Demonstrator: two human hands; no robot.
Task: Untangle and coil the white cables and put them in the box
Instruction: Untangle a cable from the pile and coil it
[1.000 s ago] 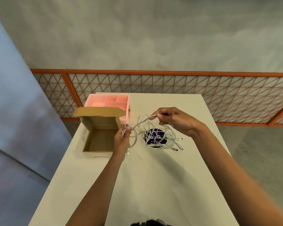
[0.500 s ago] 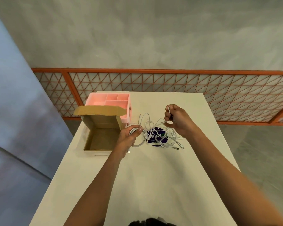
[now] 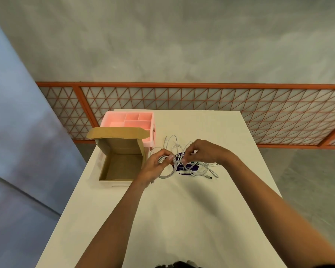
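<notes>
Our left hand [image 3: 155,165] grips a gathered loop of the white cables [image 3: 199,172]. Our right hand [image 3: 203,151], close beside it, pinches a strand with curled fingertips, though we cannot tell which strand. The rest of the tangle lies on the tabletop [image 3: 182,219] beneath and right of the hands, and the open cardboard box [image 3: 122,167] sits just left of the left hand.
</notes>
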